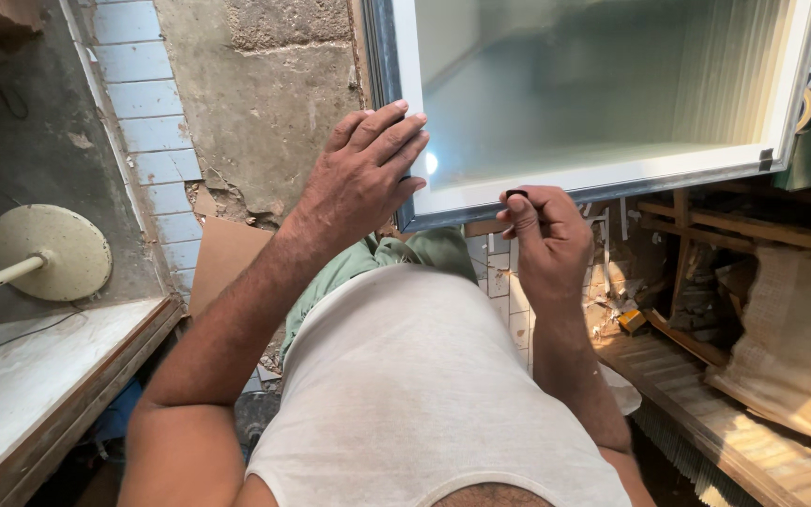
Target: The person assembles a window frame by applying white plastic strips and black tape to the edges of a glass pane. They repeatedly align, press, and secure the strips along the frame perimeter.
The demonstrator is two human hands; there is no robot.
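A white-framed frosted glass panel (603, 174) with a metal edge fills the upper middle of the head view. My left hand (363, 174) lies flat over its near left corner, fingers spread on the frame. My right hand (542, 235) is just below the bottom edge of the frame, fingers curled, pinching a small dark strip end (516, 194) against that edge. My white vest and green trousers show beneath the hands.
A round fan base (49, 252) on a pole stands at the left on a grey floor. A wooden-edged slab (39, 385) lies bottom left. Cardboard (227, 258) leans by blue tiles. Wooden planks and scrap (725, 394) crowd the right.
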